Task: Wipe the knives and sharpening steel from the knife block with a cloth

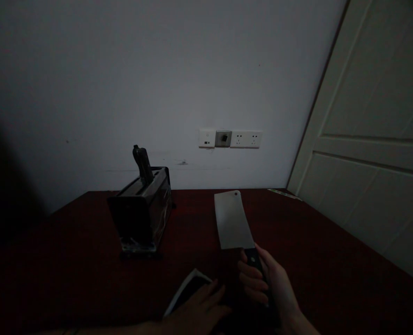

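My right hand is wrapped round the black handle of a cleaver. Its broad pale blade, with a small hole near the tip, points away from me above the table. My left hand lies palm down, fingers stretched out, over a flat dark piece with a pale border; whether that is cloth or something else I cannot tell. Further off to the left stands a dark knife block, with black handles sticking up out of its slots.
A dark red table reaches to a pale wall. Switches and sockets are set in the wall. A panelled white door rises along the right side. A thin strip lies at the table's far right edge. The light is dim.
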Available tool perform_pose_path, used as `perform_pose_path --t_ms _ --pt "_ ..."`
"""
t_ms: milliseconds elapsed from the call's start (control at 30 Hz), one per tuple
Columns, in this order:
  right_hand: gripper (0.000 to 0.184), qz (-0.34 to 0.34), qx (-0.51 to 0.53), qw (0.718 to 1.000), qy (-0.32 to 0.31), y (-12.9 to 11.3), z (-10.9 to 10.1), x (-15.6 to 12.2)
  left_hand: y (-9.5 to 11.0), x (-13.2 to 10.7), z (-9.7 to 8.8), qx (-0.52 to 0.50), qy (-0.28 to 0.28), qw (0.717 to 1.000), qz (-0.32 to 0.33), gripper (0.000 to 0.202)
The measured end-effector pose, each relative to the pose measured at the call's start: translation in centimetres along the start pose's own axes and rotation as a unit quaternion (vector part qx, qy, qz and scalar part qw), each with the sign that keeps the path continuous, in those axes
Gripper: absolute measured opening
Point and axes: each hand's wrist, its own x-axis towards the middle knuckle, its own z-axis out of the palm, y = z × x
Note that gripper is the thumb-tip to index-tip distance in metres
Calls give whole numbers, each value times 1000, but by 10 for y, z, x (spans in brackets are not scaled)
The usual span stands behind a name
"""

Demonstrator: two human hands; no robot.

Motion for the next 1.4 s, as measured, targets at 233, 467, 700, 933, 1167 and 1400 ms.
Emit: perform_pose_path --t_ms 233,467,700,933,1167,1400 --pt "31 6 -35 997 67 4 -4 2 18 -5 -9 -34 60 997 -27 42" --pt "37 -15 -102 981 166 10 1 5 60 2 -60 -276 238 911 -191 41" --pt "42 -22 -175 962 210 14 4 12 50 20 -62 -510 251 806 -165 39" --pt "46 -56 -259 937 228 19 9 23 49 22 -69 -507 319 790 -128 42" --pt "47 -114 -314 918 215 26 17 21 53 21 -84 -498 369 776 -115 40" --pt "44 -142 -378 879 254 27 42 18 52 15 -80 -465 411 775 -120 40"
